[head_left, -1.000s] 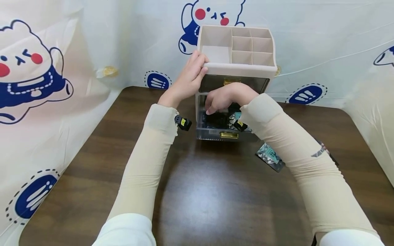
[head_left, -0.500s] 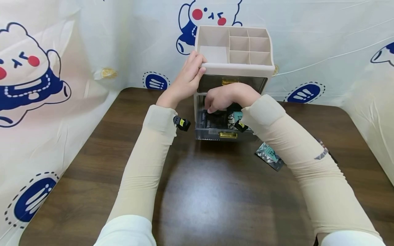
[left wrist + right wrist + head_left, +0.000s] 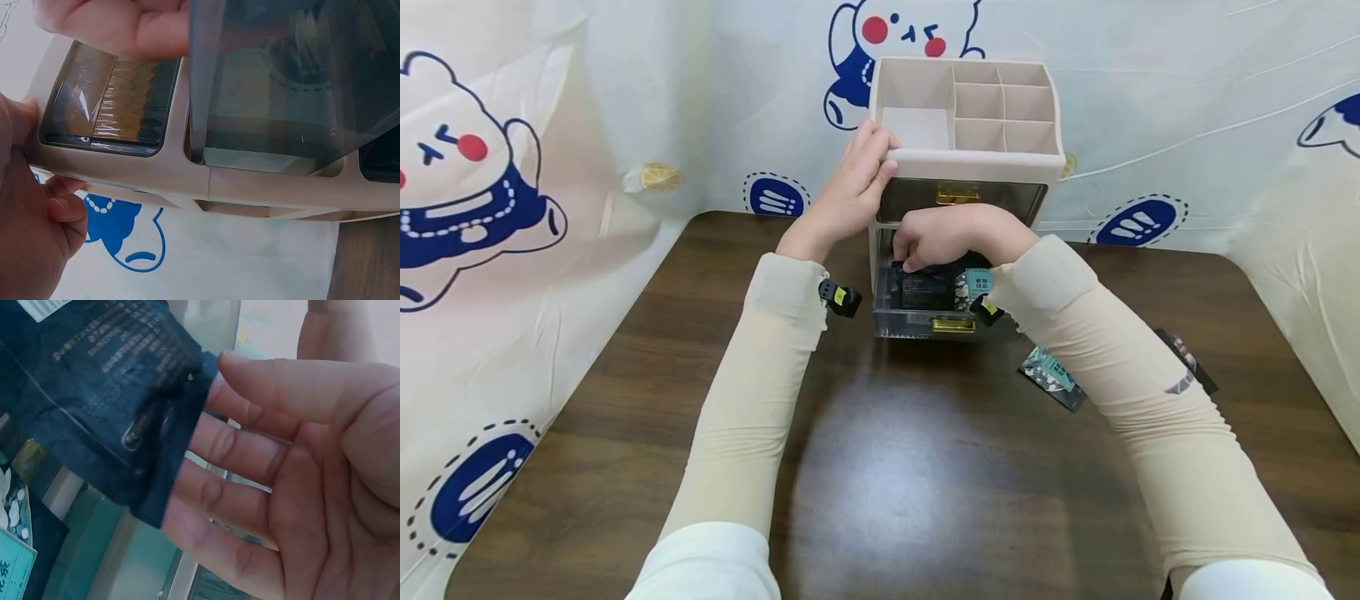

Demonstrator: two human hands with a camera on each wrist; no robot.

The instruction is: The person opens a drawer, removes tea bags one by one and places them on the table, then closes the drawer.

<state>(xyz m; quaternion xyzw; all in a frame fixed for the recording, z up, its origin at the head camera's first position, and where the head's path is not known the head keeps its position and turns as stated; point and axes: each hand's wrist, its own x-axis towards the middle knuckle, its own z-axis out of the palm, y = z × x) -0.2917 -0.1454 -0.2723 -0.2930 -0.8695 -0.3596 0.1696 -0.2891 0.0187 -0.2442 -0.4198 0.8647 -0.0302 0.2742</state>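
A pale desktop drawer organizer (image 3: 977, 167) stands at the back of the table, its lower clear drawer (image 3: 902, 323) pulled out. My left hand (image 3: 850, 196) grips its upper left edge, thumb at the front. Inside the drawer, my right hand (image 3: 951, 233) pinches a dark sachet (image 3: 925, 290) by its edge. The right wrist view shows small printed text on this sachet (image 3: 112, 406), with the thumb on one side and fingers behind. A teal-labelled sachet (image 3: 976, 285) lies beside it in the drawer, partly hidden by my right sleeve.
One teal-labelled sachet (image 3: 1052, 379) lies on the brown table (image 3: 880, 483) right of the drawer. Another dark sachet (image 3: 1189, 358) lies farther right, partly behind my forearm. The organizer's upper drawer (image 3: 917, 200) is closed. A patterned white sheet (image 3: 1150, 150) hangs behind.
The dark sachet's edge has come up to my right fingers, and more of its printed face shows. My left hand keeps its hold on the organizer. The head view has shifted slightly.
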